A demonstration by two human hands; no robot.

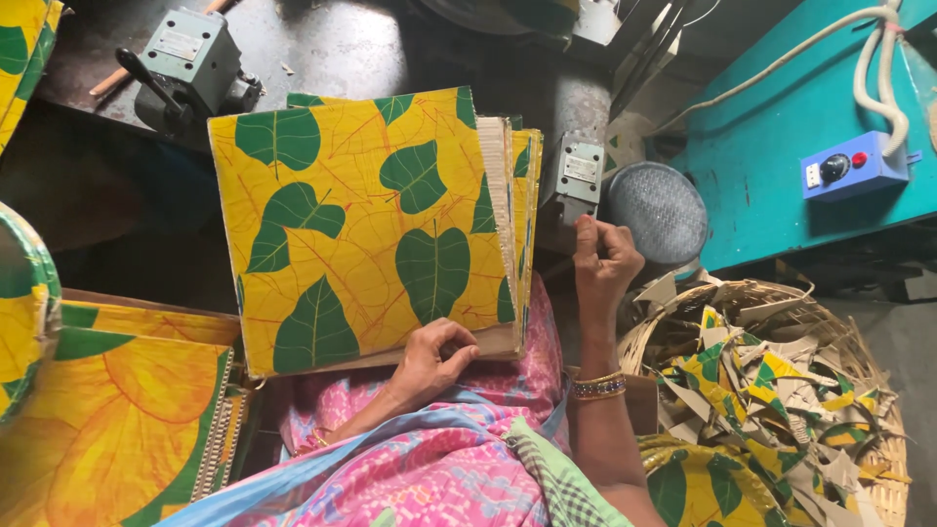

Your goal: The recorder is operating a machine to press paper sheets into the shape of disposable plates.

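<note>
Left hand [429, 356]: fingers curled and pressed on the near edge of a stack of square boards [376, 224] covered in yellow paper printed with green leaves; the thumb is hidden, so whether it clamps the edge cannot be told. The stack rests on the person's lap, its far edge against the dark machine worktop [322, 49]. Right hand [603, 259]: closed into a loose fist just right of the stack, beside a small grey metal box [578, 176] and a round perforated grey disc [659, 212]; any item inside the fist is hidden. Woven basket [781, 390], right: filled with grey board offcuts and yellow-green paper scraps. Lower left: another pile of covered boards [127, 410], orange-yellow print.
</note>
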